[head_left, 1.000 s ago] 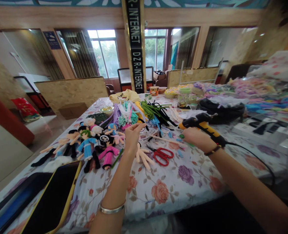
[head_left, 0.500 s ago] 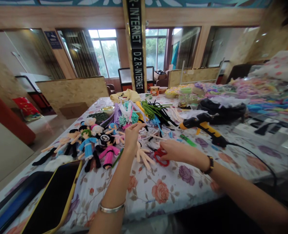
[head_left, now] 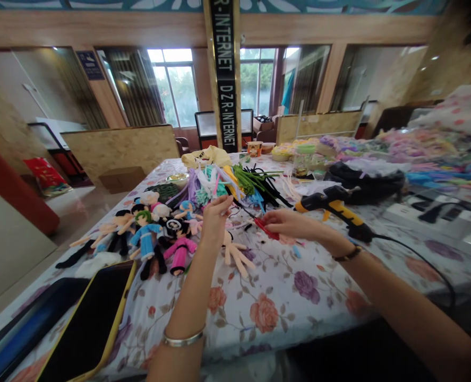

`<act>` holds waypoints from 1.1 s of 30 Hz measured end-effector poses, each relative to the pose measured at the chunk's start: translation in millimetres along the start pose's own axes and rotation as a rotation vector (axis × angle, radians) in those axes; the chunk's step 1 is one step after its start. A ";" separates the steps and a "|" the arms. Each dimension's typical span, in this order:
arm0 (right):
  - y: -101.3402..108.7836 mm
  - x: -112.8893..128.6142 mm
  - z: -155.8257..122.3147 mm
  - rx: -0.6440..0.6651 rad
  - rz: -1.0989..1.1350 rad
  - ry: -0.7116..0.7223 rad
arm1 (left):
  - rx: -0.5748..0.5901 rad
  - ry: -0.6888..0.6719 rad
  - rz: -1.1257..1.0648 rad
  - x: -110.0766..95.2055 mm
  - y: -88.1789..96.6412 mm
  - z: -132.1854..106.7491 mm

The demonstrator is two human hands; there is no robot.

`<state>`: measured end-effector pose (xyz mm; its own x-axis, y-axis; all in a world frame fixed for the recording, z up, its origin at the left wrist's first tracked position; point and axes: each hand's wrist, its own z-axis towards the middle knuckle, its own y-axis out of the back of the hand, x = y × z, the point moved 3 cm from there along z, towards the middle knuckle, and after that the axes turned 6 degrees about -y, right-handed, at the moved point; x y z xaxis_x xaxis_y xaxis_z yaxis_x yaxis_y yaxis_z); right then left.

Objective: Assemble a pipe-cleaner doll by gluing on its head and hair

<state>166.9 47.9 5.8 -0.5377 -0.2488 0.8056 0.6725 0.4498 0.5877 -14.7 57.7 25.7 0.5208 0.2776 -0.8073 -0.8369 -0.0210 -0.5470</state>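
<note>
My right hand (head_left: 291,224) is closed around red-handled scissors (head_left: 267,229), raised off the cloth. Their dark blades point left, toward my left hand (head_left: 216,212). That hand is held up with thumb and fingertips pinched together; what sits in the pinch is too small to make out, though something dark shows beside the fingertips. Just below lies a bare peach doll body (head_left: 235,253) with spread limbs. Behind the hands is a pile of fuzzy stems (head_left: 211,185) in purple, mint, white, green and black.
Several finished fuzzy dolls (head_left: 145,239) lie at the left. A yellow-cased phone (head_left: 87,323) rests in the near left corner. To the right stands a black and yellow glue gun (head_left: 334,207) with its cord. Bags of coloured material (head_left: 414,143) fill the far right.
My right hand has lifted the red scissors off the table and turned their blades toward my left hand. The left hand has shifted slightly and stays pinched.
</note>
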 end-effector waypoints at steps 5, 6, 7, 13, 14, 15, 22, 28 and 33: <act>-10.9 9.6 3.6 -0.092 0.483 0.101 | 0.100 0.013 -0.015 1.2 -3.1 -0.6; -14.9 12.0 3.8 -0.108 0.561 0.118 | 0.127 0.014 0.007 1.6 -4.1 -1.2; -18.7 13.7 4.2 -0.124 0.640 0.122 | 0.153 0.010 0.036 2.0 -5.1 -1.8; -29.3 10.9 9.9 -0.294 0.955 0.123 | 0.246 -0.050 0.208 6.9 -7.5 -1.8; -28.2 9.6 10.5 -0.328 0.961 0.131 | 0.259 -0.049 0.239 8.1 -7.3 -1.6; -26.5 8.6 10.7 -0.364 0.957 0.142 | 0.276 -0.043 0.275 9.2 -7.1 -1.7; -16.3 8.7 7.9 -0.467 0.928 0.149 | 0.545 -0.025 0.503 8.6 -12.3 -11.9; -16.4 8.8 7.0 -0.480 0.888 0.170 | 0.604 0.014 0.559 10.4 -12.7 -15.2; -12.2 12.6 1.6 -0.655 0.826 0.200 | 0.570 -0.062 0.646 11.5 -10.6 -13.1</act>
<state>151.1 40.6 8.6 0.2612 -0.2409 0.9348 0.9637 0.0100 -0.2667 2.3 48.5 19.3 -0.0826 0.4297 -0.8992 -0.9315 0.2873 0.2229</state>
